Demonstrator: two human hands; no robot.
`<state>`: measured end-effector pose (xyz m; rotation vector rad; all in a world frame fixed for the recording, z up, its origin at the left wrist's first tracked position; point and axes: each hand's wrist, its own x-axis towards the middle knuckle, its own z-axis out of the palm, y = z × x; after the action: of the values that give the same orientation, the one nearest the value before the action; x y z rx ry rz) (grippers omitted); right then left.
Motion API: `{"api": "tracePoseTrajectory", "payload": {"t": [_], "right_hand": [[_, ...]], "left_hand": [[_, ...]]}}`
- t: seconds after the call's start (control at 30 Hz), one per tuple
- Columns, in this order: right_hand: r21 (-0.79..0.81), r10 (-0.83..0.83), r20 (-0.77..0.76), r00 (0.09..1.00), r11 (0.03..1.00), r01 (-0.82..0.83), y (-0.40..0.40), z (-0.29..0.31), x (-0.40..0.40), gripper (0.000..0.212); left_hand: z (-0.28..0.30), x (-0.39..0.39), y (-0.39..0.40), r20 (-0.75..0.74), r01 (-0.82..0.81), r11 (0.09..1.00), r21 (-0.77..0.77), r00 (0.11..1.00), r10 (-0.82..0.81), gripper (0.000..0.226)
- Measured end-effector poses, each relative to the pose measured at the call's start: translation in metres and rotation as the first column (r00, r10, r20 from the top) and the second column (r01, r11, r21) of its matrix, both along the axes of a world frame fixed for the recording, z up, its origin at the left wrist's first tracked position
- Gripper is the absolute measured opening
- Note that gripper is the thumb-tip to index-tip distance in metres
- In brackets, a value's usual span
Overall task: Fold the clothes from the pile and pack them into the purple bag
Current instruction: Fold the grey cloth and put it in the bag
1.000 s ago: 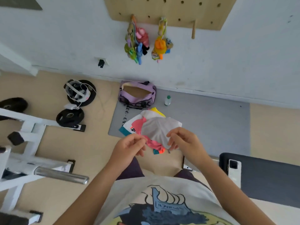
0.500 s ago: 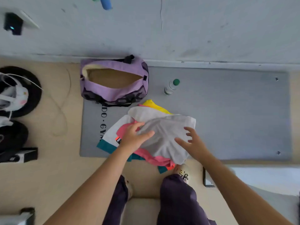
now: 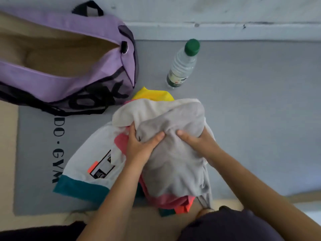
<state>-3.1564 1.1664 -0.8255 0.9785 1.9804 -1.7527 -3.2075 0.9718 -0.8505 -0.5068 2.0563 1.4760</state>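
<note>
Both hands gripped the crumpled light-grey cotton garment [image 3: 173,153] on top of the pile: left hand [image 3: 140,146] with thumb over a bunched fold, right hand [image 3: 196,141] with thumb on top and fingers tucked beneath. That garment lay unfolded over a pink piece [image 3: 121,141], a white shirt with teal hem [image 3: 83,164] and a yellow piece [image 3: 152,94] on the grey gym mat [image 3: 251,110]. At far left, just beside the pile, the open purple fabric duffel bag [image 3: 69,79] showed no clothes inside. Judged status: no garment folded or packed; entire pile outstanding
</note>
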Motion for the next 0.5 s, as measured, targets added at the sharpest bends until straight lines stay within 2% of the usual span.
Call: {"api": "tracePoseTrajectory", "payload": {"t": [0.07,0.17,0.27,0.3,0.37,0.43,0.5], "right_hand": [[-0.027,-0.043,-0.034,0.998,0.999,0.043,0.01,0.01,-0.006,0.078],[-0.015,-0.108,-0.052,0.993,0.994,0.108,0.026,0.024,0.004,0.081],[0.029,-0.147,-0.103,0.984,0.988,0.15,0.033,0.036,0.015,0.074],[0.029,-0.15,-0.109,0.983,0.988,0.154,0.032,0.039,0.019,0.07],[0.003,-0.142,-0.06,0.988,0.99,0.143,0.03,0.041,0.032,0.062],[0.01,-0.131,0.032,0.991,0.991,0.13,0.032,0.037,0.046,0.047],[0.018,-0.103,0.102,0.989,0.995,0.102,0.042,0.035,0.058,0.042]], "left_hand": [[0.006,-0.017,0.016,-0.083,0.005,0.999,0.05,0.997,-0.001,0.094],[0.022,-0.03,0.039,-0.17,0.085,0.991,0.105,0.983,-0.067,0.098],[0.035,-0.029,0.045,-0.233,0.161,0.975,0.155,0.965,-0.123,0.076],[0.038,-0.026,0.044,-0.232,0.199,0.967,0.158,0.96,-0.159,0.074],[0.036,-0.016,0.031,-0.203,0.29,0.953,0.091,0.942,-0.268,0.085],[0.032,-0.006,0.009,-0.084,0.356,0.934,-0.033,0.93,-0.357,0.094],[0.032,0.005,-0.011,-0.004,0.377,0.926,-0.031,0.926,-0.378,0.093]]}}
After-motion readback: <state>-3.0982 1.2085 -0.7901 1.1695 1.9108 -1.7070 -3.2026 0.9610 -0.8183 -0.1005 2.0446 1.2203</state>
